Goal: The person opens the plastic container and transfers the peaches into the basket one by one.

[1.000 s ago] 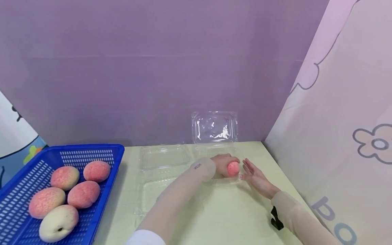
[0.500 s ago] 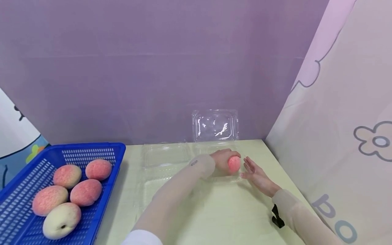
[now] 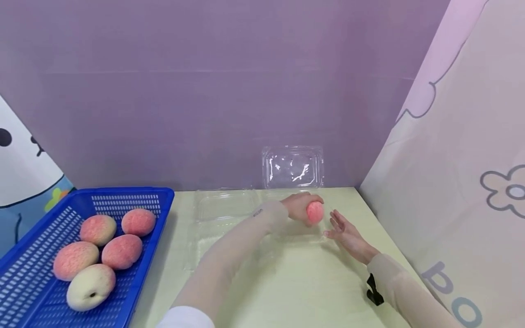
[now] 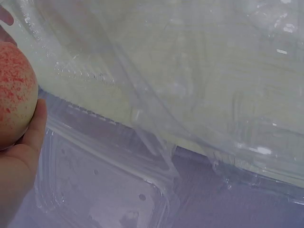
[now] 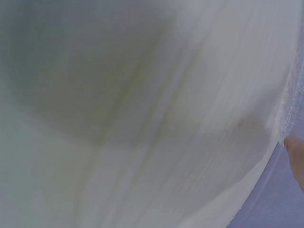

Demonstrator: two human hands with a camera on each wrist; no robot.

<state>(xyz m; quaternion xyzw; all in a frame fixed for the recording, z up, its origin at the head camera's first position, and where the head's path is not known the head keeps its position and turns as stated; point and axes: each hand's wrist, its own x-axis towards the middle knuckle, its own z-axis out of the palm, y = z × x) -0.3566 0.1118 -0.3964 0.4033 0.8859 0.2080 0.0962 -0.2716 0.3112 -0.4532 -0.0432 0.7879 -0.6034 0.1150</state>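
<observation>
In the head view my left hand (image 3: 301, 207) grips a pink peach (image 3: 315, 212) over the clear plastic clamshell box, whose raised lid (image 3: 292, 167) stands at the back. The left wrist view shows the same peach (image 4: 14, 95) at its left edge, with the thumb and fingers curled round it. To the right of the peach, my right hand (image 3: 348, 237) has its fingers extended, apart from the fruit and beside the box's right edge. Only a fingertip of it (image 5: 296, 159) appears in the right wrist view, close to clear plastic (image 5: 289, 107).
At left stands a blue basket (image 3: 162, 214) with several peaches (image 3: 122, 251) in it. A second clear box (image 3: 225, 205) lies open on the pale table (image 3: 295, 291), partly hidden by my left arm. A purple backdrop (image 3: 205, 114) rises behind, and a printed panel (image 3: 443, 191) borders the right.
My left hand has shifted slightly up and away in the head view with the peach still in its grip. The right hand stays almost in place. The whole head view has drifted a little.
</observation>
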